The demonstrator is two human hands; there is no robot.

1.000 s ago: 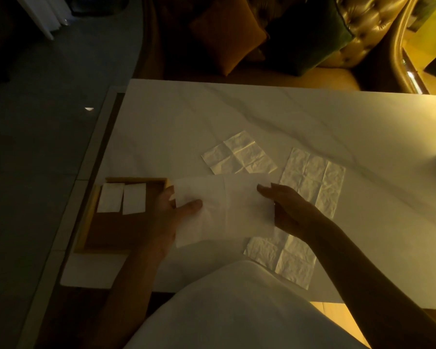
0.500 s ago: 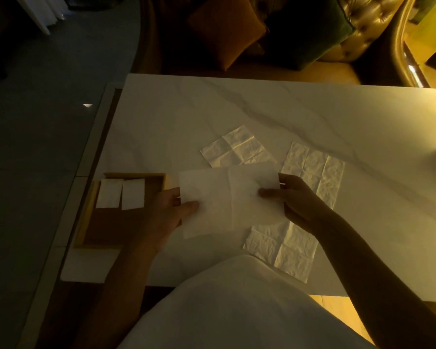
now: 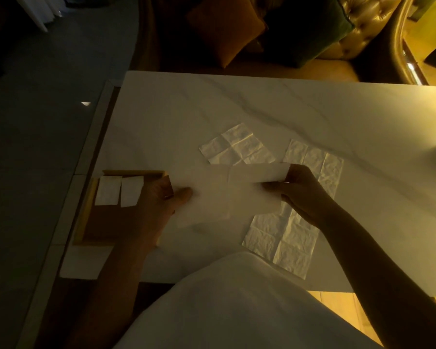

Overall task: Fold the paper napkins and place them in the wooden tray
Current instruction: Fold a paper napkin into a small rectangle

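I hold one white paper napkin [image 3: 219,197] just above the marble table [image 3: 237,109]. My left hand [image 3: 161,200] pinches its left edge with the thumb on top. My right hand [image 3: 300,190] grips its right edge, which curls up and over. The wooden tray [image 3: 86,217] sits at the table's left edge with two folded napkins [image 3: 120,190] side by side at its far end. A small creased napkin [image 3: 237,144] lies flat beyond my hands. A long unfolded napkin [image 3: 300,222] lies under and behind my right hand.
A sofa with an orange cushion [image 3: 224,34] and a dark green cushion [image 3: 307,28] stands beyond the table's far edge. The floor drops away to the left of the tray. White cloth on my lap [image 3: 237,303] covers the table's near edge.
My right hand has lifted the napkin's right edge and is bringing it over toward the left. The left hand has stayed on the left edge beside the tray.
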